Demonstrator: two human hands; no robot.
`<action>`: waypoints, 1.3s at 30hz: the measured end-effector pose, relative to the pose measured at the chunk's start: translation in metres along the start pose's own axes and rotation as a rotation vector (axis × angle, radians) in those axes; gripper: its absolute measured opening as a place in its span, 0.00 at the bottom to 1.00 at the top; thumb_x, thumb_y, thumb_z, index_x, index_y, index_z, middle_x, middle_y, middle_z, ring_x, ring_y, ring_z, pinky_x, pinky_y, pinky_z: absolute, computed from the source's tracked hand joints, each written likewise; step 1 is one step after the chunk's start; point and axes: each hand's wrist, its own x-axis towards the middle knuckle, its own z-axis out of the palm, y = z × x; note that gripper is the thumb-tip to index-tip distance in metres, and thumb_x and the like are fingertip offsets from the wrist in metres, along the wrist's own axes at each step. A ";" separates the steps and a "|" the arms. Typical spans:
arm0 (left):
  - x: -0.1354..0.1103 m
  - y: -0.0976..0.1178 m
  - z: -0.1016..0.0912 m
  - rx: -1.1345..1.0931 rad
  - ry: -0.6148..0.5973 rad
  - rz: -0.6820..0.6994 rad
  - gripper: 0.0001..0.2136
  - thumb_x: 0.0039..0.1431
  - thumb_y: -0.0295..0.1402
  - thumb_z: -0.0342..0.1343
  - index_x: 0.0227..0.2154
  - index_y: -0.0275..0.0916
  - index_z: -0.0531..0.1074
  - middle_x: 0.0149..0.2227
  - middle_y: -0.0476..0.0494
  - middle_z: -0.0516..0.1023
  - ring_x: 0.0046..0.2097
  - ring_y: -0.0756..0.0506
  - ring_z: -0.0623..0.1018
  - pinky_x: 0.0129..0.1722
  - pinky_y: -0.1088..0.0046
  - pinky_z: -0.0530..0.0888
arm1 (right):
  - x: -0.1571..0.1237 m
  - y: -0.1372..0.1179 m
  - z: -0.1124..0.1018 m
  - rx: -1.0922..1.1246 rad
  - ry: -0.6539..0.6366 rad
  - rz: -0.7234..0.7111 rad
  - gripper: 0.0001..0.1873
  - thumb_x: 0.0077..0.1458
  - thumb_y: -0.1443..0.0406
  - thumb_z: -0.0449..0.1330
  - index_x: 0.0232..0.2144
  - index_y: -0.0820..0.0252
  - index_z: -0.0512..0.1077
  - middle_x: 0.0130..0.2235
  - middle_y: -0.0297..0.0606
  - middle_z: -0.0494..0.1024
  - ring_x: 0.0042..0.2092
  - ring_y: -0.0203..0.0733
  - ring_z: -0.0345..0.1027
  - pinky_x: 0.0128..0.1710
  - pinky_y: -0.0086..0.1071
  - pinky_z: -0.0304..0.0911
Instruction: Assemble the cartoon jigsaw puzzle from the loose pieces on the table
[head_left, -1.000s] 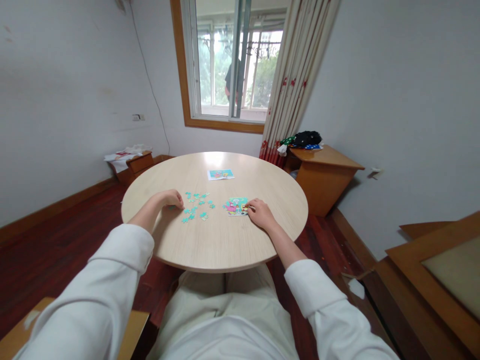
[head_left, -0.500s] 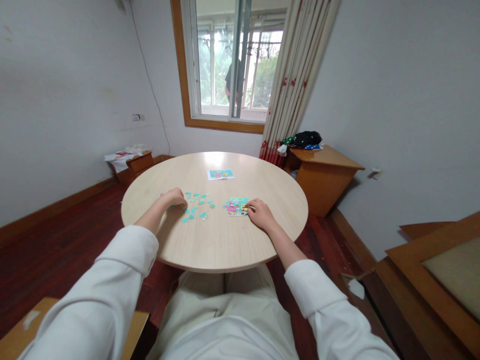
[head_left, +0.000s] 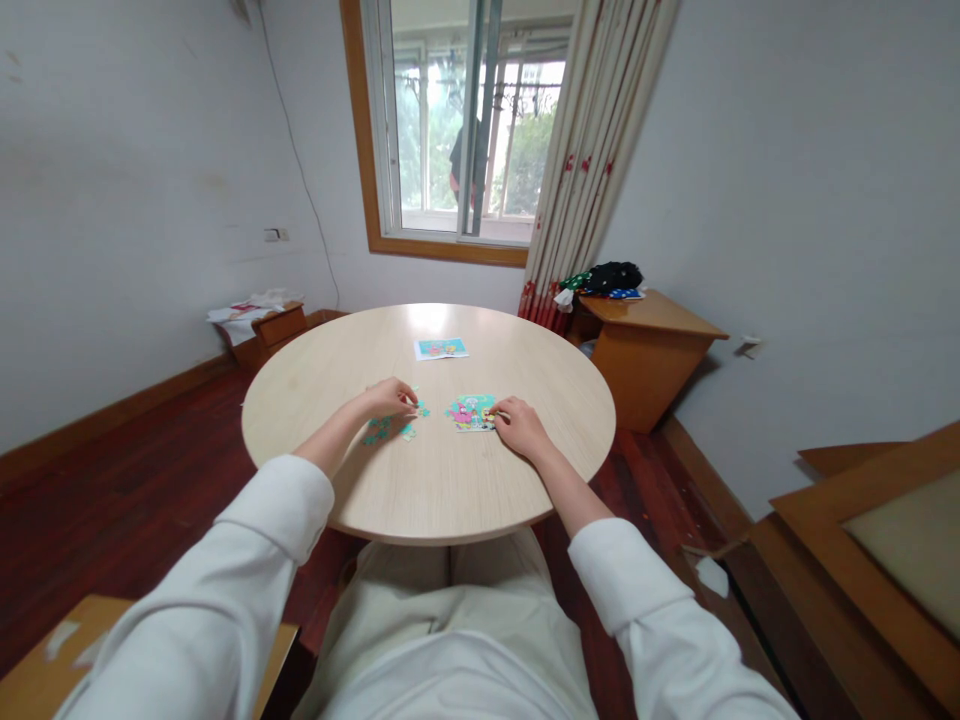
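Part-joined puzzle on round table, my right hand at puzzle's right edge, can't tell if gripping; my left hand over loose pieces left of puzzle, fingers bent, hold unclear

On table: loose pieces left, assembled puzzle right, card behind both.

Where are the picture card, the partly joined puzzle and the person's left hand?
Picture card (head_left: 442,348): head view, middle of its printed side.
Partly joined puzzle (head_left: 474,412): head view, middle of its surface.
Left hand (head_left: 390,397): head view, back of the hand.
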 end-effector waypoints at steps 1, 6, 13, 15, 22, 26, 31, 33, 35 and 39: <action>-0.001 0.005 0.001 -0.004 -0.004 0.010 0.22 0.39 0.44 0.61 0.38 0.38 0.80 0.27 0.48 0.78 0.30 0.47 0.73 0.29 0.75 0.64 | 0.000 0.000 0.000 0.001 0.001 -0.002 0.10 0.53 0.70 0.55 0.35 0.57 0.76 0.41 0.39 0.75 0.45 0.41 0.66 0.49 0.36 0.59; -0.004 0.014 0.004 -0.003 -0.017 0.000 0.22 0.41 0.44 0.61 0.41 0.41 0.79 0.29 0.47 0.80 0.33 0.45 0.75 0.33 0.74 0.65 | 0.000 -0.001 -0.001 0.001 0.000 -0.010 0.11 0.53 0.70 0.55 0.35 0.57 0.76 0.41 0.39 0.76 0.45 0.41 0.67 0.48 0.36 0.59; 0.001 -0.012 -0.004 0.099 0.141 -0.232 0.14 0.45 0.39 0.60 0.35 0.39 0.80 0.34 0.41 0.81 0.41 0.41 0.77 0.43 0.67 0.66 | 0.000 -0.001 -0.001 -0.015 -0.013 0.006 0.10 0.54 0.70 0.55 0.35 0.57 0.76 0.42 0.39 0.76 0.46 0.41 0.67 0.49 0.35 0.59; 0.002 -0.023 -0.005 0.100 0.191 -0.311 0.11 0.47 0.36 0.58 0.34 0.38 0.79 0.36 0.40 0.81 0.42 0.41 0.77 0.45 0.66 0.66 | 0.000 -0.001 -0.001 -0.014 -0.011 0.005 0.11 0.54 0.70 0.54 0.35 0.57 0.76 0.42 0.39 0.75 0.46 0.41 0.67 0.49 0.35 0.59; 0.002 -0.048 -0.001 0.081 0.273 -0.429 0.12 0.51 0.29 0.52 0.36 0.41 0.79 0.39 0.42 0.81 0.47 0.40 0.76 0.48 0.63 0.65 | -0.001 0.001 -0.001 -0.010 -0.005 -0.008 0.11 0.53 0.71 0.54 0.35 0.56 0.76 0.41 0.39 0.75 0.46 0.41 0.67 0.49 0.35 0.59; 0.001 -0.055 -0.001 0.077 0.263 -0.449 0.18 0.51 0.27 0.52 0.44 0.45 0.77 0.44 0.42 0.80 0.50 0.38 0.74 0.49 0.63 0.64 | -0.001 -0.001 -0.002 -0.015 -0.004 0.000 0.11 0.54 0.70 0.54 0.35 0.57 0.76 0.42 0.39 0.76 0.46 0.41 0.67 0.49 0.35 0.59; 0.000 -0.060 -0.005 0.123 0.205 -0.479 0.25 0.47 0.25 0.55 0.50 0.48 0.74 0.54 0.40 0.75 0.56 0.36 0.70 0.48 0.65 0.65 | -0.001 -0.002 -0.003 -0.013 -0.010 0.002 0.11 0.54 0.70 0.54 0.35 0.57 0.76 0.42 0.40 0.76 0.46 0.41 0.67 0.49 0.35 0.59; 0.000 -0.061 -0.005 0.129 0.196 -0.483 0.25 0.48 0.24 0.54 0.50 0.48 0.74 0.54 0.40 0.74 0.57 0.37 0.70 0.48 0.64 0.64 | -0.001 -0.001 -0.003 -0.009 -0.011 -0.001 0.11 0.54 0.70 0.54 0.35 0.57 0.75 0.42 0.39 0.76 0.46 0.41 0.67 0.49 0.36 0.59; 0.000 -0.061 -0.005 0.124 0.209 -0.486 0.23 0.49 0.25 0.54 0.50 0.48 0.75 0.53 0.40 0.75 0.56 0.37 0.70 0.49 0.64 0.64 | -0.002 -0.001 -0.004 -0.004 -0.014 -0.001 0.11 0.54 0.70 0.54 0.35 0.57 0.75 0.42 0.40 0.76 0.46 0.42 0.67 0.49 0.36 0.58; 0.000 -0.061 -0.002 0.088 0.260 -0.477 0.21 0.50 0.25 0.52 0.47 0.46 0.76 0.51 0.40 0.77 0.55 0.36 0.71 0.51 0.61 0.63 | -0.001 -0.001 -0.003 -0.004 -0.013 -0.001 0.11 0.54 0.70 0.54 0.35 0.57 0.76 0.42 0.40 0.75 0.46 0.42 0.66 0.50 0.36 0.59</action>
